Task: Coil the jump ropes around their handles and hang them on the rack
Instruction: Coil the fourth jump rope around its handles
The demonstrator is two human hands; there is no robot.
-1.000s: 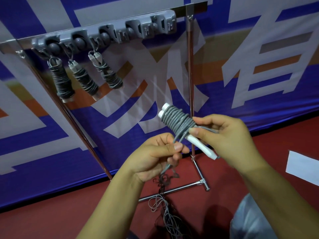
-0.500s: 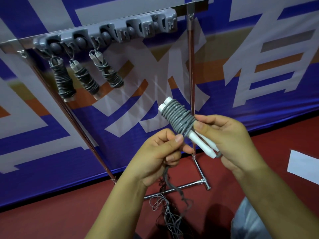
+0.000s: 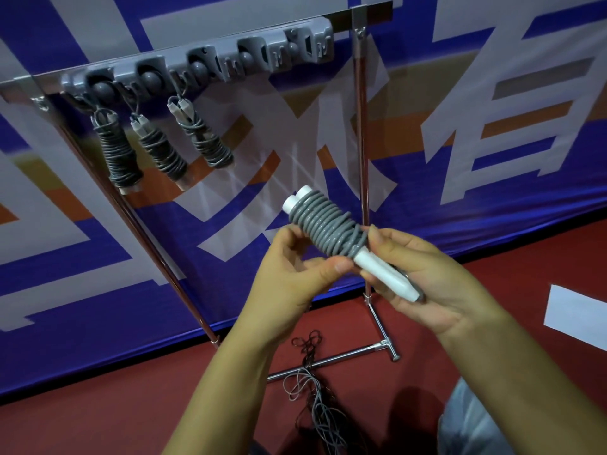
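Head view: a person is standing before a metal rack [image 3: 360, 133] set against a blue, white and orange banner [image 3: 492, 110], looking down at both hands.
Jump rope in hand: a pair of white handles [image 3: 381, 272] is lying side by side, tilted, with grey rope [image 3: 325, 226] sitting in tight coils around their upper part; it is being held in the air in front of the rack, below the grey hook strip [image 3: 210, 64].
Left hand [image 3: 295, 277]: its fingers are curling around the lower coils, the thumb tip pressing just beside the bare handle.
Right hand [image 3: 430, 274]: its fingers are wrapping the lower handle ends, the thumb lying against the last coils.
Hung ropes: three coiled jump ropes [image 3: 166, 142] are hanging from the left hooks of the strip, close together.
Floor: loose rope [image 3: 315, 399] is lying in a tangle on the red floor [image 3: 98, 415] by the rack's foot; a white sheet [image 3: 574, 315] is lying at the right.
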